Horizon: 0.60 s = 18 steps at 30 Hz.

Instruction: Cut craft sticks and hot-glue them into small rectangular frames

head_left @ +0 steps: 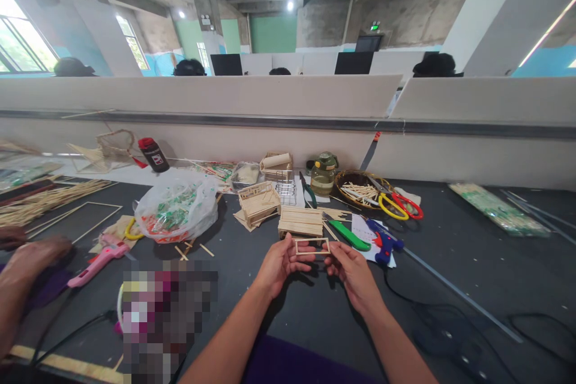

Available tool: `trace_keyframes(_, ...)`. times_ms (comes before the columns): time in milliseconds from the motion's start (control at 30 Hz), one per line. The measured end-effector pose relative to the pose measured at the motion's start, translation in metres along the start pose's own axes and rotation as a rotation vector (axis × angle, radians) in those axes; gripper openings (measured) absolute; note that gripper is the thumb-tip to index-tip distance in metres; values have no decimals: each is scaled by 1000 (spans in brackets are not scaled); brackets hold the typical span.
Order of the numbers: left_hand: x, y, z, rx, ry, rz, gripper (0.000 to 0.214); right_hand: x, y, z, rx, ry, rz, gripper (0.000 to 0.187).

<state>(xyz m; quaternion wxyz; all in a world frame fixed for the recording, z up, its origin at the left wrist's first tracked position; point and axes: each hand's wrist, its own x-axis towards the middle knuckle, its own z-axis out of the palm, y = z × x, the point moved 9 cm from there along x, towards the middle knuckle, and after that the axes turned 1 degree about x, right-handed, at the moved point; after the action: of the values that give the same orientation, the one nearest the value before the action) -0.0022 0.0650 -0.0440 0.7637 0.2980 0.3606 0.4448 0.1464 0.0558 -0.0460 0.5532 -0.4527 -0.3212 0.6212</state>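
A small rectangular frame of thin wooden sticks [312, 252] is held level between my two hands over the dark table. My left hand [279, 264] pinches its left end, fingers curled beneath. The right end sits between the thumb and fingers of my right hand [351, 270]. Just beyond the frame is a little slatted wooden piece [300, 220]. To the right of my right hand lie a green-handled knife [347, 235] and a blue glue gun [382, 242] with a long clear glue stick [459, 291] beside it.
A white plastic bag of scraps [177, 210] and a pink glue gun [99, 262] are at left, near another person's hand [42, 258]. Further back stand a small wooden model [258, 203], a glass jar [323, 175], and a basket of sticks [360, 189] with scissors [407, 204].
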Motion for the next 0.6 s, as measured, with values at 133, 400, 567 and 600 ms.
trace_keyframes(133,0,-1,-1,4,12,11,38,-1,-2,1,-8,-5,-11,31)
trace_keyframes(400,0,-1,-2,6,25,11,33,-1,-1,3,-26,-16,-5,31)
trace_keyframes(567,0,0,-2,12,28,8,34,-2,-2,2,-47,-18,-20,31)
trace_keyframes(600,0,0,-2,13,26,9,35,-2,-2,2,-48,-16,-21,31)
